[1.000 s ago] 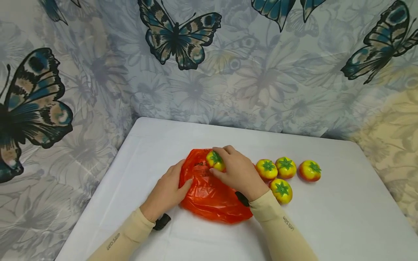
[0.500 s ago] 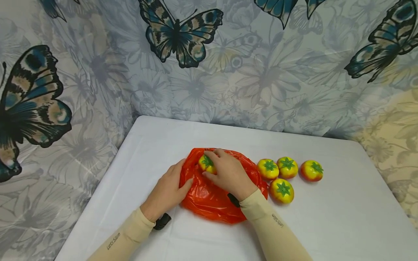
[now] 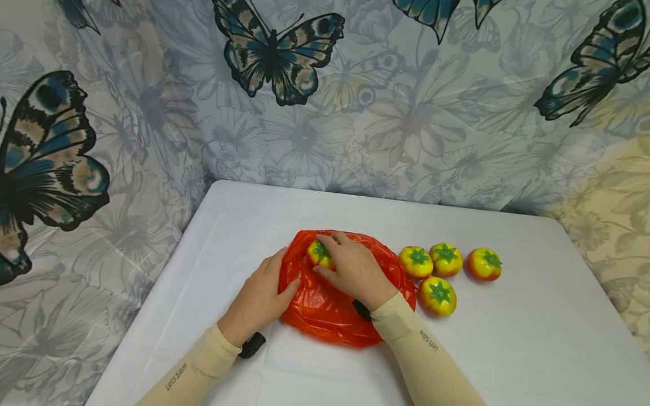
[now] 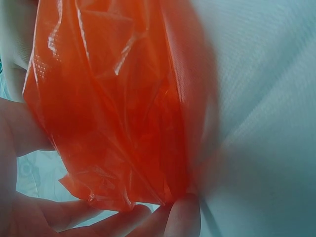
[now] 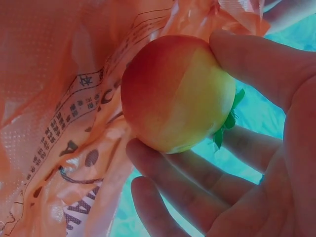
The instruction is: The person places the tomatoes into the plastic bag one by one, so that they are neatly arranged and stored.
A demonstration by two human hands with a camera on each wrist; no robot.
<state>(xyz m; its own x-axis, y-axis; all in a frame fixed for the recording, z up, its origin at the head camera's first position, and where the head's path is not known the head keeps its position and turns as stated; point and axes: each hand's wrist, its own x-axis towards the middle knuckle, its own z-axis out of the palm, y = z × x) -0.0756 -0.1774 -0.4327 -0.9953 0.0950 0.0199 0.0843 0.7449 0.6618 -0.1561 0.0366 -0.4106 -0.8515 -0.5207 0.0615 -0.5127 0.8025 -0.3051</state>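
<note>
A crumpled orange-red plastic bag lies on the white table. My left hand holds its left edge, thumb on top. In the left wrist view the fingertips meet the bag's border. My right hand is over the bag and grips a red-and-yellow tomato with a green star-shaped leaf top. The right wrist view shows the tomato between thumb and fingers, with the bag's printed film close behind it. In the head view, the hand hides part of the tomato.
Several more such tomatoes sit right of the bag: two side by side, one nearer and one farther right. A butterfly-patterned cloth hangs behind the table.
My right hand has moved left over the bag with the tomato, uncovering the bag's right side, then has stayed nearly still. My left hand has kept its place at the bag's edge.
</note>
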